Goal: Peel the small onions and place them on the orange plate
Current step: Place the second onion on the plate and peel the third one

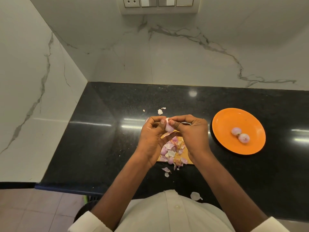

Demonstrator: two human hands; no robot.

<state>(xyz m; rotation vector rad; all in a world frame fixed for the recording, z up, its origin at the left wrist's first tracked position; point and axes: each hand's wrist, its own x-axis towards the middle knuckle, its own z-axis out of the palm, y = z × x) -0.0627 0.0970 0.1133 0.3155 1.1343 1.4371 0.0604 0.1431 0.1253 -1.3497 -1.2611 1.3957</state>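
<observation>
Small onion (168, 127) pinched between left hand (153, 136) and right hand (192, 133), both curled around it; orange plate (250, 118) at 3 o'clock, nearer the right.

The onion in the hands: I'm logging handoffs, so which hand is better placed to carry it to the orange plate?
The right hand. It already pinches the onion and is nearer the orange plate, which lies to its right; the left hand would have to cross over.

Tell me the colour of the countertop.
Glossy black countertop with fine speckles, seen in the head view.
</observation>
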